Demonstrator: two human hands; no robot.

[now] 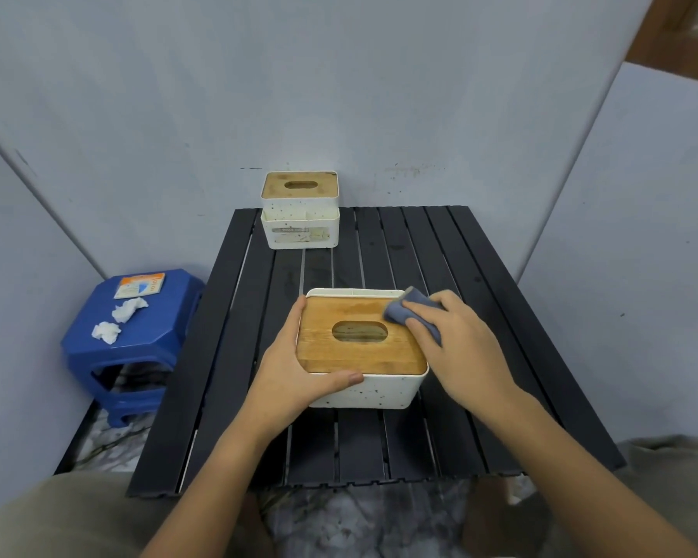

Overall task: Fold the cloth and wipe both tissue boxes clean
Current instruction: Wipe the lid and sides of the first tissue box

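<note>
A white speckled tissue box with a wooden slotted lid (339, 348) stands in the middle of the black slatted table (480, 316). My left hand (299, 368) grips its left side and front corner. My right hand (456, 340) presses a folded grey-blue cloth (399, 310) onto the lid's far right corner; most of the cloth is hidden under my fingers. A second white tissue box with a wooden lid (300, 211) stands at the table's far edge, against the wall, untouched.
A blue plastic stool (134, 348) stands left of the table, carrying two crumpled white tissues (117, 320) and a small orange-and-white packet (140, 285). Pale grey walls close in behind and on both sides. My knees are at the bottom of the view.
</note>
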